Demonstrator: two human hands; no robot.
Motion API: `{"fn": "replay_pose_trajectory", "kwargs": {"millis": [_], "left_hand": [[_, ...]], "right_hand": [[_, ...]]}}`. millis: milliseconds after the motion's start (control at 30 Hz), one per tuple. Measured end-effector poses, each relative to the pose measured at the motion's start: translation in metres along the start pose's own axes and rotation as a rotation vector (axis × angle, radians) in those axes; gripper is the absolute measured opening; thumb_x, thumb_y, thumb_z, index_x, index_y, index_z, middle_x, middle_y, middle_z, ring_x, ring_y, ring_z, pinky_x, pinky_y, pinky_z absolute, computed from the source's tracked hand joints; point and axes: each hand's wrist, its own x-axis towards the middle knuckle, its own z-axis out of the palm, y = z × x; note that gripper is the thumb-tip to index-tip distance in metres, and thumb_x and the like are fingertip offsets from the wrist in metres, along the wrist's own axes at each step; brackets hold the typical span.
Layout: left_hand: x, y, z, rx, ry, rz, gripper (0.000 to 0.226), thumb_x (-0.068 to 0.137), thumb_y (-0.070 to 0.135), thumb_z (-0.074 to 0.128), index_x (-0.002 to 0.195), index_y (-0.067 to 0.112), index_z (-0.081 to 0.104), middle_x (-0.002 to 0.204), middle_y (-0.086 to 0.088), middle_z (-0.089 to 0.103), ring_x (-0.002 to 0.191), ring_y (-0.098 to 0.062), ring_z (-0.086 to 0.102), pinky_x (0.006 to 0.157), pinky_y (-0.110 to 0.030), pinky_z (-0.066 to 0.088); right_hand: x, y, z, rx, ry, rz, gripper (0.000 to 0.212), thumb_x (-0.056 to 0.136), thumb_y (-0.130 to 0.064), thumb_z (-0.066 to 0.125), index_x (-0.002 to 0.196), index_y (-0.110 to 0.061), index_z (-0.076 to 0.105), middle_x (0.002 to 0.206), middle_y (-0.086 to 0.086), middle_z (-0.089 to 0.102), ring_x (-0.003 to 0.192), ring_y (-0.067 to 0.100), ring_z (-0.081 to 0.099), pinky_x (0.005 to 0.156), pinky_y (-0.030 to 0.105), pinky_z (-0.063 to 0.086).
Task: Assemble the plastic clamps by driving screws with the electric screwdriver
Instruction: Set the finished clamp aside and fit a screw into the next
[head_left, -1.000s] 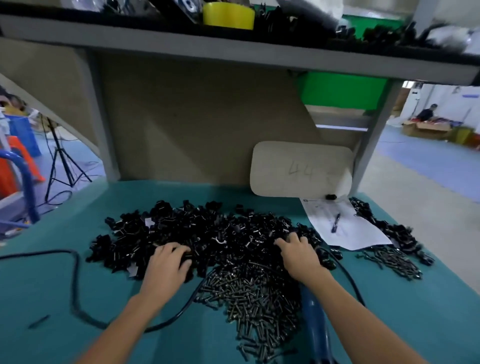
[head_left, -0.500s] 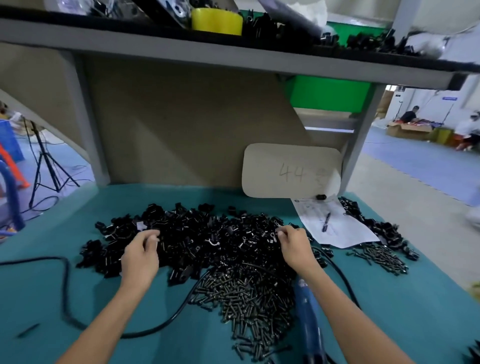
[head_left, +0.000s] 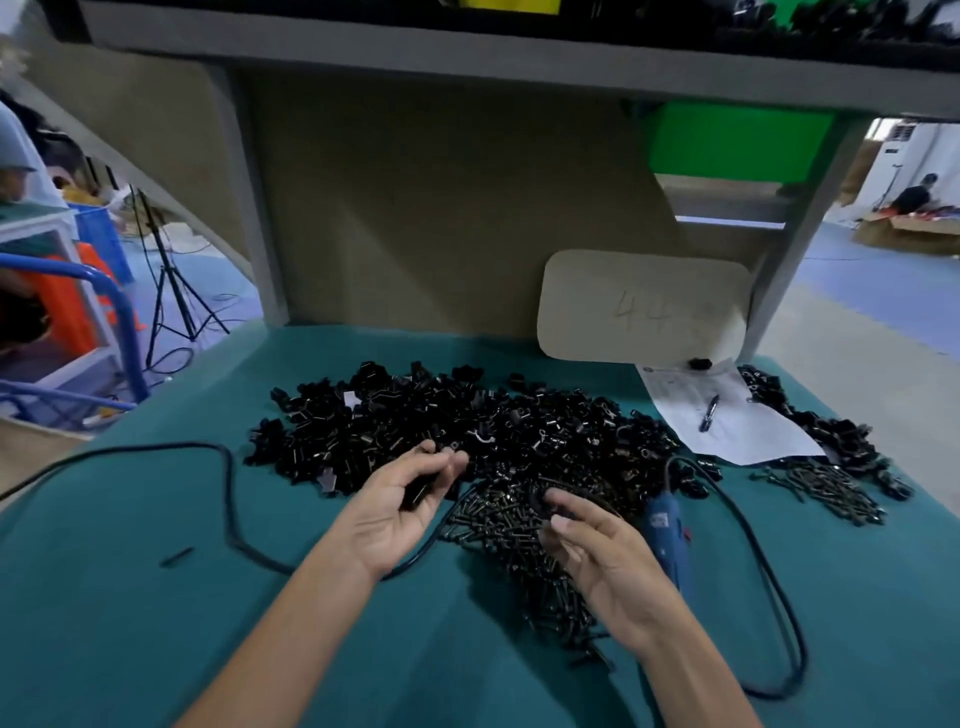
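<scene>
Left fingers (head_left: 442, 464) cup a clamp (head_left: 418, 491) — right fingers (head_left: 565, 502) pinch another clamp (head_left: 537, 505)

Bare forearms, left hand (head_left: 400, 501), right hand (head_left: 602, 556).

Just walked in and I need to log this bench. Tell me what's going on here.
A person is assembling clamps at a teal table. The left hand holds a black part and the right hand pinches a second part, both lifted above the screws. The clamp pile lies just behind them. The blue screwdriver lies on the table beside the right hand, not held, so no screw is being driven yet.
</scene>
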Motion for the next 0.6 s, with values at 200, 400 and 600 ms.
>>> {"fn": "replay_pose_trajectory", "kwargs": {"millis": [200,400,600], "left_hand": [[-0.011,-0.021,-0.015,0.299,-0.012,-0.046,0.023,0.102,0.018,0.056,0.117,0.002,0.051,0.120,-0.024,0.069,0.092,-0.028,0.072,0.074,-0.035,0.063],[-0.018,-0.052,-0.034,0.767,-0.003,0.070,0.024,0.101,0.018,0.060,0.125,0.020,0.063,0.098,-0.005,0.061,0.072,-0.010,0.059,0.065,-0.021,0.053],[-0.014,-0.072,-0.052,0.993,0.042,0.226,0.021,0.092,0.013,0.072,0.110,0.021,0.067,0.109,-0.002,0.071,0.086,-0.008,0.068,0.076,-0.021,0.055]], "right_hand": [[-0.016,0.012,0.004,0.008,-0.011,-0.033,0.030,0.084,-0.020,0.075,0.113,-0.011,0.076,0.094,0.010,0.072,0.082,0.022,0.070,0.073,0.031,0.061],[-0.024,0.032,0.007,0.133,-0.022,0.027,0.028,0.089,-0.018,0.068,0.115,-0.010,0.069,0.099,0.017,0.069,0.094,0.030,0.068,0.079,0.037,0.061],[-0.022,0.047,0.012,0.146,-0.026,-0.010,0.045,0.083,-0.010,0.072,0.127,-0.013,0.071,0.106,0.014,0.072,0.092,0.019,0.069,0.080,0.024,0.058]]}}
